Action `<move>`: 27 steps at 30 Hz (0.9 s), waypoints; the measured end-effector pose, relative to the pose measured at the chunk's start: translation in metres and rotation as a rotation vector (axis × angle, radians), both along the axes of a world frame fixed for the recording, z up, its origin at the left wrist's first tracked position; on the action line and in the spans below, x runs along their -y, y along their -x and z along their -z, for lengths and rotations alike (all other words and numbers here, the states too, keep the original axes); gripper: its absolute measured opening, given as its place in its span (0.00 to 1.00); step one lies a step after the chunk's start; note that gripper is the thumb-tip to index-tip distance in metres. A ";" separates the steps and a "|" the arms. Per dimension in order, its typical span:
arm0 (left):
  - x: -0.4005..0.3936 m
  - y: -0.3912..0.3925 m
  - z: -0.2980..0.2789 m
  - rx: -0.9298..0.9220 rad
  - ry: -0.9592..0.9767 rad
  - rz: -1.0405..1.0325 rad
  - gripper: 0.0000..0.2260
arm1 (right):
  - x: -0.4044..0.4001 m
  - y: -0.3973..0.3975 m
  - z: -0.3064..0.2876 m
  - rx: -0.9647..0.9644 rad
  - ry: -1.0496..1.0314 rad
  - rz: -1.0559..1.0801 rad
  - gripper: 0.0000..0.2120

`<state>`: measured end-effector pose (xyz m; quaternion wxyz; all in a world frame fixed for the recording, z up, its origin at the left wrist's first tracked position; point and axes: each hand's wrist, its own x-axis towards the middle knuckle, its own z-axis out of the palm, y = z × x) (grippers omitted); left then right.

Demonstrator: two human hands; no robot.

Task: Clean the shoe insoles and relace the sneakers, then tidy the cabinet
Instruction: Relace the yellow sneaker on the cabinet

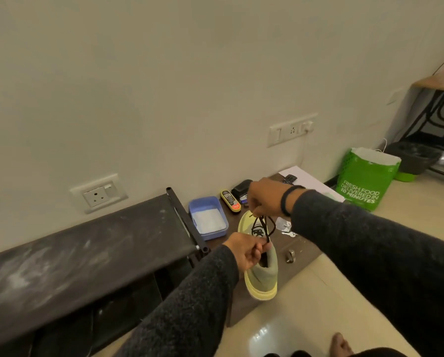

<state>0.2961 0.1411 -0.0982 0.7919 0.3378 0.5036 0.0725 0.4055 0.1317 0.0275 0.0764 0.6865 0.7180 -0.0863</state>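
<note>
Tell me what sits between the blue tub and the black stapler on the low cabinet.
In the head view, a yellow and black tube lies between the blue tub and the black stapler, close to both.

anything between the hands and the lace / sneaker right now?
Nothing visible. The left hand grips the yellow sneaker at its collar, and the right hand pinches the dark lace above the tongue. Both are already in contact; the blue tub sits clear, to the left.
</note>
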 end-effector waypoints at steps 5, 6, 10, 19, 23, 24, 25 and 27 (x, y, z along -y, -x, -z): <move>0.005 -0.019 0.007 0.058 0.056 -0.086 0.15 | 0.048 0.013 0.035 0.273 -0.226 -0.278 0.10; 0.000 -0.019 0.007 0.085 0.064 -0.136 0.13 | 0.061 0.011 0.044 0.246 -0.289 -0.310 0.11; -0.023 -0.026 0.021 0.203 0.340 -0.271 0.07 | 0.102 -0.006 0.087 0.118 -0.509 -0.318 0.18; -0.019 -0.013 0.006 0.232 0.234 -0.268 0.10 | 0.124 -0.035 0.137 -0.550 -0.636 0.267 0.06; 0.001 -0.020 0.026 0.033 -0.010 -0.137 0.03 | 0.105 -0.033 0.135 -0.986 -0.676 0.745 0.06; 0.006 -0.020 0.031 -0.013 -0.058 -0.166 0.03 | 0.096 -0.032 0.137 -1.037 -0.670 0.846 0.06; 0.010 -0.020 0.035 -0.043 -0.108 -0.197 0.04 | 0.088 -0.031 0.138 -1.080 -0.656 0.929 0.06; 0.017 -0.022 0.043 -0.050 -0.197 -0.271 0.05 | 0.074 -0.026 0.139 -1.160 -0.618 1.046 0.06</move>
